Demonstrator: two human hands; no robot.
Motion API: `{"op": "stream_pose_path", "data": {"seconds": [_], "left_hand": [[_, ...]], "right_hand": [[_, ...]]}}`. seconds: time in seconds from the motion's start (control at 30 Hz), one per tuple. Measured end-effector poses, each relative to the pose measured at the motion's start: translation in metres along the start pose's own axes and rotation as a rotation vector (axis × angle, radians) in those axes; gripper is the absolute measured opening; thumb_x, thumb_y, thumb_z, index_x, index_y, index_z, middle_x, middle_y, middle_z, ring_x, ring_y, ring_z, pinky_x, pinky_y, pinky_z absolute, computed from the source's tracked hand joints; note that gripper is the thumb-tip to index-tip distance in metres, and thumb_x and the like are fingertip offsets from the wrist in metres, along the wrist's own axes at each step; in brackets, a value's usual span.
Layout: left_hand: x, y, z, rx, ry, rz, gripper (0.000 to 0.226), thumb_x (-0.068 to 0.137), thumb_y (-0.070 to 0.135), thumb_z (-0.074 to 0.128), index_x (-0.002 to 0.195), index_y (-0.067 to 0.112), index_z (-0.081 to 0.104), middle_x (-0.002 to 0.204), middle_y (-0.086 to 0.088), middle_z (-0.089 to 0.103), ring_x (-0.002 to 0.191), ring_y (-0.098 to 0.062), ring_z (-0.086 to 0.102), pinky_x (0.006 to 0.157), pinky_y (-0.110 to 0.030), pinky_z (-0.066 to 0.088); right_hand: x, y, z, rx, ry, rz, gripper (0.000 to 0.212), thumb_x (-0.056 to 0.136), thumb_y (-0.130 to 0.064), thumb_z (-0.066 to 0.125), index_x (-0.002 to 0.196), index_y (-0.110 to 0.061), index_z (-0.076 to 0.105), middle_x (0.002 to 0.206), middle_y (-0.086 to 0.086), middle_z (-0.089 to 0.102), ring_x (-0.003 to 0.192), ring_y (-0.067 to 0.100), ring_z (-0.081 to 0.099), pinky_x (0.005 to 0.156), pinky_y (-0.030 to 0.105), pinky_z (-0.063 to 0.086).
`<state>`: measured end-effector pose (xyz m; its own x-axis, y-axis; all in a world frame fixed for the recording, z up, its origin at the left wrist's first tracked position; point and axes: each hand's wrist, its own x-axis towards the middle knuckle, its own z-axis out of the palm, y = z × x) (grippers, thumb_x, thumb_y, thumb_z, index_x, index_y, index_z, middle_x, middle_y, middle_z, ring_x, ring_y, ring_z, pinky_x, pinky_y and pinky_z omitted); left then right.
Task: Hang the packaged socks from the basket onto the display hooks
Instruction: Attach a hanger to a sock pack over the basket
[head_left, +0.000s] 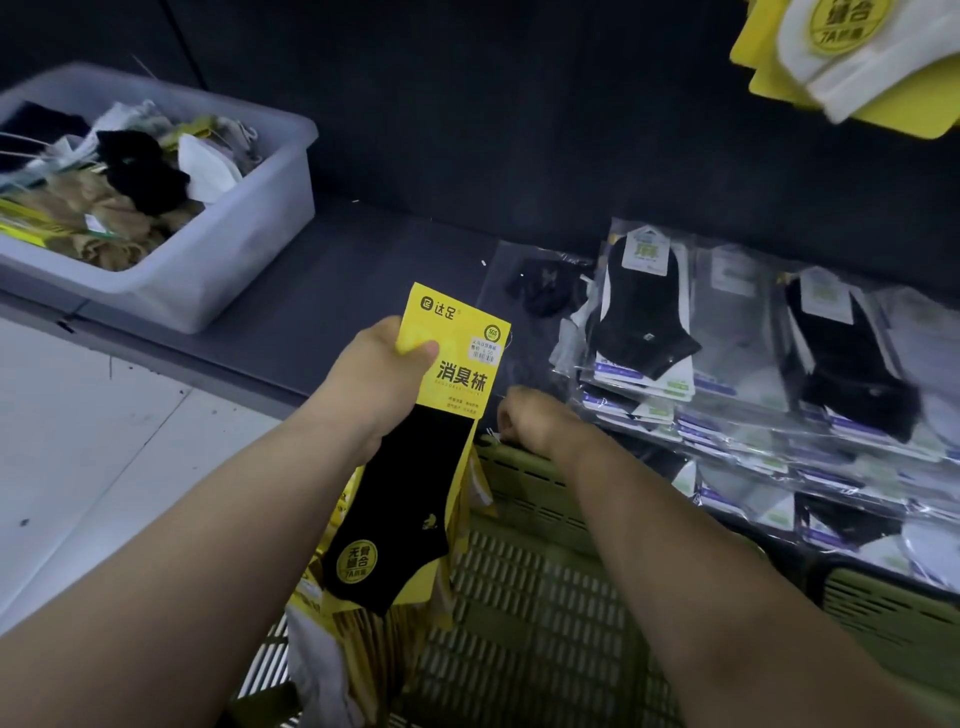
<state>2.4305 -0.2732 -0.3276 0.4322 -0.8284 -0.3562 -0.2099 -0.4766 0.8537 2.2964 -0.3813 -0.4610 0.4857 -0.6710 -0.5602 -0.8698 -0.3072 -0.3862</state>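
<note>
Being gripped near its top by the left hand (382, 382), thumb laid across the card, a yellow-carded pack of black socks (410, 493) is held upright above the slatted basket (535, 587). The right hand (535, 421) is curled at the basket's far rim; whether the rim is clasped cannot be told. White socks on yellow cards (841, 57) are hung at upper right.

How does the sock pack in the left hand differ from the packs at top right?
The held pack shows a black sock; the top right packs show white ones. The left hand grips the held pack above the basket; the top right packs are higher up, their support out of view. Both have yellow cards and round yellow labels.
</note>
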Motion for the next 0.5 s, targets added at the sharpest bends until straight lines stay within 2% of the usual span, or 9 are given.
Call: {"op": "stream_pose_path", "data": {"seconds": [0.07,0.13,0.27,0.37,0.43,0.5], "left_hand": [[-0.001,0.0,0.001,0.013,-0.007,0.006,0.013,0.099,0.022,0.046,0.103,0.019,0.057,0.097,-0.001,0.069,0.085,-0.017,0.065,0.066,-0.029,0.049],[-0.001,0.001,0.0,0.009,-0.01,0.007,0.013,0.099,0.022,0.046,0.104,0.019,0.057,0.098,-0.002,0.069,0.086,-0.018,0.066,0.07,-0.03,0.05],[-0.003,0.003,-0.001,-0.013,-0.047,-0.005,0.014,0.099,0.023,0.046,0.106,0.02,0.057,0.099,0.0,0.069,0.086,-0.016,0.066,0.069,-0.029,0.051],[-0.012,0.008,0.002,-0.066,-0.142,-0.001,0.014,0.099,0.024,0.048,0.105,0.023,0.06,0.096,0.003,0.072,0.086,-0.014,0.068,0.068,-0.027,0.051],[-0.022,0.012,0.006,-0.089,-0.235,0.068,0.014,0.098,0.024,0.05,0.105,0.026,0.061,0.095,0.007,0.073,0.086,-0.01,0.069,0.068,-0.024,0.05],[-0.036,0.019,0.012,-0.084,-0.337,0.188,0.014,0.096,0.022,0.052,0.105,0.028,0.061,0.095,0.011,0.074,0.086,-0.005,0.07,0.069,-0.019,0.05]], "right_hand": [[-0.004,0.003,0.001,-0.003,0.036,-0.008,0.012,0.089,-0.008,0.054,0.093,-0.003,0.065,0.095,0.014,0.066,0.092,0.03,0.061,0.073,0.029,0.045],[-0.012,0.007,-0.001,0.019,0.128,-0.041,0.014,0.089,-0.014,0.06,0.092,-0.003,0.068,0.096,0.013,0.069,0.089,0.028,0.063,0.079,0.034,0.05],[-0.045,0.014,-0.017,0.409,0.43,-0.046,0.004,0.08,-0.008,0.071,0.084,-0.008,0.07,0.088,0.007,0.07,0.076,0.013,0.06,0.073,0.023,0.046],[-0.094,0.017,-0.041,0.754,0.558,-0.065,0.024,0.078,-0.001,0.072,0.083,-0.021,0.06,0.078,0.002,0.064,0.071,0.012,0.059,0.069,0.025,0.049],[-0.134,0.015,-0.064,0.808,0.67,-0.135,0.03,0.078,-0.003,0.073,0.084,-0.029,0.061,0.074,-0.003,0.062,0.064,0.003,0.061,0.061,0.015,0.049],[-0.177,0.011,-0.09,0.809,0.78,-0.204,0.025,0.079,-0.004,0.072,0.08,-0.029,0.068,0.073,-0.003,0.066,0.062,0.0,0.062,0.059,0.01,0.047]]}}
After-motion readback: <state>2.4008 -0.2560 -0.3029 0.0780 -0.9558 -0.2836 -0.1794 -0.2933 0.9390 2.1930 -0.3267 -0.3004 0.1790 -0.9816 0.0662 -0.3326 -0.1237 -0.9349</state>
